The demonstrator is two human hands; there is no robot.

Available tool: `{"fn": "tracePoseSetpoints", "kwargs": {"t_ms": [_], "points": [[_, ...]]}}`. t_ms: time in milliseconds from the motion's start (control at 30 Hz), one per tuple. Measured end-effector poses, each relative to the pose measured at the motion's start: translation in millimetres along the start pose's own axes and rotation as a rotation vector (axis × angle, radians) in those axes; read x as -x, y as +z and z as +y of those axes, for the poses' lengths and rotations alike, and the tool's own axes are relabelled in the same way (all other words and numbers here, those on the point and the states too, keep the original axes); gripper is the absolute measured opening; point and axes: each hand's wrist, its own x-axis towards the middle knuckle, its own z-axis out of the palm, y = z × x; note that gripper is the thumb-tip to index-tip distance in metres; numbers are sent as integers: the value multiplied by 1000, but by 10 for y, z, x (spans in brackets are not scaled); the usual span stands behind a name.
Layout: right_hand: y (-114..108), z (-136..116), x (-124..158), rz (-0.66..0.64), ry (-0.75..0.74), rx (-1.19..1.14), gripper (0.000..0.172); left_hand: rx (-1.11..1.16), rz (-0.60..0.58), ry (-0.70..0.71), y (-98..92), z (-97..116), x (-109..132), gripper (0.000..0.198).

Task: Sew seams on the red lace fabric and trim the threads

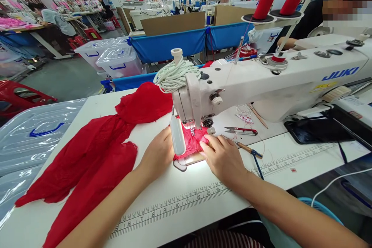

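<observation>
Red lace fabric (193,145) lies under the needle and presser foot of a white sewing machine (238,81). My right hand (225,159) is closed at the fabric's right edge, with thumb and fingertips pinching it. On the other side, my left hand (158,153) rests at the left edge of the lace; a small white lamp (177,135) on the machine head hides most of its fingers. A larger red garment piece (95,155) spreads over the table to the left of my left hand.
Thread snips (241,131) and a wooden-handled tool (249,149) lie right of the needle. A black phone (316,130) sits farther right. A printed ruler (174,206) runs along the table's front. Clear plastic boxes (35,151) flank the left edge. Another person works behind the machine.
</observation>
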Motion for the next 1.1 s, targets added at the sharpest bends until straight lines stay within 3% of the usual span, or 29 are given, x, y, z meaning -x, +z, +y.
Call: {"fn": "tracePoseSetpoints", "kwargs": {"t_ms": [200,433,500,600,667,767,833,900,933,1033,1100], "points": [[-14,0,2,2,-12,4,22,-244,-119,221,-44,31,276,25],[-30,-7,3,-10,-30,-23,16,-374,25,293,12,62,346,29],[-28,-8,0,-41,-44,-67,18,-376,17,258,48,120,347,31],[-55,-5,-12,-126,-82,-280,23,-229,-150,51,40,416,411,28],[-110,0,-26,-195,-125,-524,24,65,-307,-126,-34,702,484,20],[-232,5,-59,-314,-126,-913,31,501,-485,-152,-196,998,564,16],[-307,4,-85,-378,-36,-1087,36,510,-399,-122,-258,992,565,15],[-347,1,-109,-396,75,-1180,34,366,-159,-154,-242,855,535,17],[-350,-3,-118,-394,128,-1210,31,339,-108,-157,-207,769,517,11],[-303,-23,-125,-380,240,-1292,17,343,-93,-98,-46,587,484,10],[-261,-42,-123,-380,285,-1332,10,309,-48,-112,51,574,480,9]]}}
